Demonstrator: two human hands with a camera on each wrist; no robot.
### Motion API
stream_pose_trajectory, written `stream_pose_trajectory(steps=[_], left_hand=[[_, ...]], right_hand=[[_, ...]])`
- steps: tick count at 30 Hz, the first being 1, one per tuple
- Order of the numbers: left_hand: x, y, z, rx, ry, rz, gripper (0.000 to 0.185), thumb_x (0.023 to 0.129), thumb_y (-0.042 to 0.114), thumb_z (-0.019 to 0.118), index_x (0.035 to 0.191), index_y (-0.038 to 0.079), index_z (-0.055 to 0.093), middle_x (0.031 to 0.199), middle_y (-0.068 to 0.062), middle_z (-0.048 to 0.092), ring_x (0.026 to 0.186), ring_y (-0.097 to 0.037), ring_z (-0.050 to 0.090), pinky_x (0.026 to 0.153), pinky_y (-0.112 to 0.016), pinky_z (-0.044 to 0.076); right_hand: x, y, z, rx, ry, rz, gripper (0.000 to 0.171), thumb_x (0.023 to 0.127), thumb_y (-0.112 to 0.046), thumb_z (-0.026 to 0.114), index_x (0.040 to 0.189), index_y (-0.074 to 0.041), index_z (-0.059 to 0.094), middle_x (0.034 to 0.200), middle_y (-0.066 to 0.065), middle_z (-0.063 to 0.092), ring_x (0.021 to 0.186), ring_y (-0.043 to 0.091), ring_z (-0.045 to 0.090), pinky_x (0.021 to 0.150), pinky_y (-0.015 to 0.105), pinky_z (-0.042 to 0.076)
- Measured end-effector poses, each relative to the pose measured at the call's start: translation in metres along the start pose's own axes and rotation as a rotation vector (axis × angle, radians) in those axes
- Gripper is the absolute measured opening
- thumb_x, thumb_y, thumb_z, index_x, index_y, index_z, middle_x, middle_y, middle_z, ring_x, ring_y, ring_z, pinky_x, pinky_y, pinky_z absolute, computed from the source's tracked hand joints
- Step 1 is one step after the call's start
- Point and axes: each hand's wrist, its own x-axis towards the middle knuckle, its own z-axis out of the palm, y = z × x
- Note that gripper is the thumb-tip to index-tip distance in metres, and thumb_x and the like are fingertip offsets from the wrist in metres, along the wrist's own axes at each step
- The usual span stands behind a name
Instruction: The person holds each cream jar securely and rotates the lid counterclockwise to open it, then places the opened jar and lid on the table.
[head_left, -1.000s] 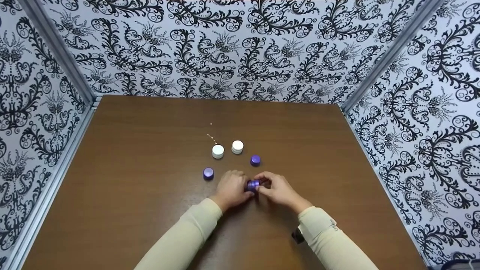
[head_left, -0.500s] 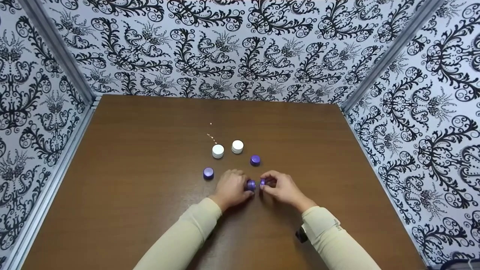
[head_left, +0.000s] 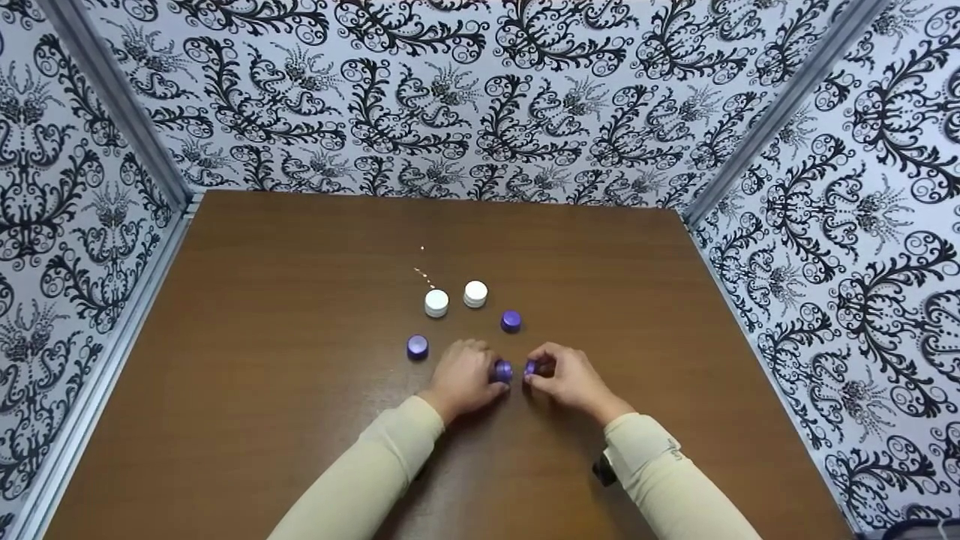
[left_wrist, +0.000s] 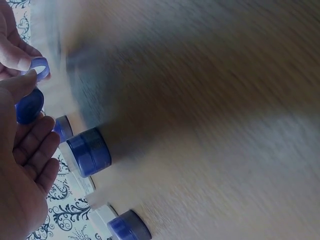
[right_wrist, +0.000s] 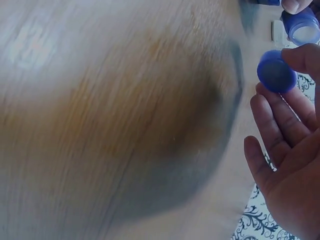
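Note:
Near the middle of the table, my left hand [head_left: 466, 376] grips a small purple jar [head_left: 503, 370] lying on its side; its open mouth, with something whitish inside, shows in the right wrist view [right_wrist: 303, 33]. Just to the right, my right hand [head_left: 568, 376] pinches the jar's purple lid [head_left: 529, 369] between thumb and fingers. A narrow gap separates lid and jar. In the right wrist view the lid [right_wrist: 276, 73] is a round blue-purple disc between thumb and index finger. Much of the jar is hidden by my left hand.
One purple jar [head_left: 417, 347] stands left of my left hand, another [head_left: 511, 321] beyond both hands. Two white lidded jars [head_left: 436, 303] [head_left: 475, 294] stand farther back. Small light specks [head_left: 424, 277] mark the brown table [head_left: 300, 315]. Patterned walls enclose its back and sides.
One second ago the lid and jar were together between both hands. My right hand has drawn the lid off to the right and turned it slightly. My left hand has stayed still.

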Motion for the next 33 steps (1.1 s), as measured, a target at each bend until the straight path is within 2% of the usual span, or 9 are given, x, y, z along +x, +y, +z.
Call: stream_pose_trajectory(steps=[5,12,23,33], left_hand=[[0.0004,0.0005,0.0015,0.000,0.008,0.000,0.037,0.076,0.044,0.081,0.092,0.011,0.074,0.086,-0.001,0.063,0.084,-0.023,0.062,0.083,-0.041,0.048],[0.0000,-0.0004,0.0035,0.003,0.008,0.006,0.038,0.076,0.044,0.080,0.092,0.011,0.074,0.088,-0.001,0.064,0.084,-0.023,0.061,0.082,-0.041,0.048],[0.0001,-0.0008,0.0042,-0.006,-0.004,-0.003,0.038,0.077,0.044,0.080,0.093,0.010,0.074,0.088,-0.001,0.064,0.085,-0.023,0.061,0.084,-0.040,0.047],[-0.0010,-0.0002,0.0025,0.008,-0.003,-0.003,0.039,0.078,0.045,0.080,0.097,0.011,0.075,0.090,0.000,0.065,0.088,-0.023,0.062,0.084,-0.040,0.047]], right_hand=[[0.0006,0.0008,-0.0004,-0.042,0.018,0.026,0.026,0.080,-0.016,0.080,0.104,-0.010,0.070,0.094,-0.006,0.071,0.088,0.012,0.068,0.082,0.036,0.054],[-0.0004,0.0037,0.0010,-0.041,0.032,0.050,0.026,0.080,-0.015,0.082,0.103,-0.013,0.070,0.094,-0.006,0.071,0.088,0.012,0.068,0.082,0.038,0.054],[0.0007,0.0061,0.0045,-0.085,0.036,0.034,0.025,0.079,-0.015,0.084,0.100,-0.014,0.070,0.092,-0.006,0.071,0.088,0.013,0.067,0.082,0.037,0.053],[-0.0005,0.0068,0.0048,-0.074,0.047,0.047,0.026,0.078,-0.016,0.084,0.100,-0.014,0.070,0.094,-0.006,0.071,0.091,0.014,0.067,0.085,0.039,0.052]])
